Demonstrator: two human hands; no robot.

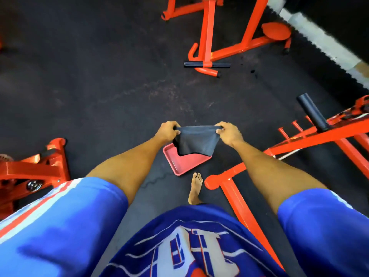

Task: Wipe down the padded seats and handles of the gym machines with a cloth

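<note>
While left hand and right hand each pinch a top corner of the dark cloth, stretched crosswise above the pink tray, the black padded roller lies ahead-right, nearer the right hand; probable next target.

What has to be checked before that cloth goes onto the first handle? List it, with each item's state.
1. Cloth gripped: ok. The left hand and right hand each pinch a top corner of the cloth, which is stretched between them.
2. Cloth off the pink tray: cannot tell. It hangs over the tray, and contact is hidden.
3. Cloth damp and clean: cannot tell.
4. Handle within sight: ok. The black grip on the machine to the right is uncovered.
5. Footing: not ok. The bare foot stands close beside the orange frame, so step carefully.
</note>
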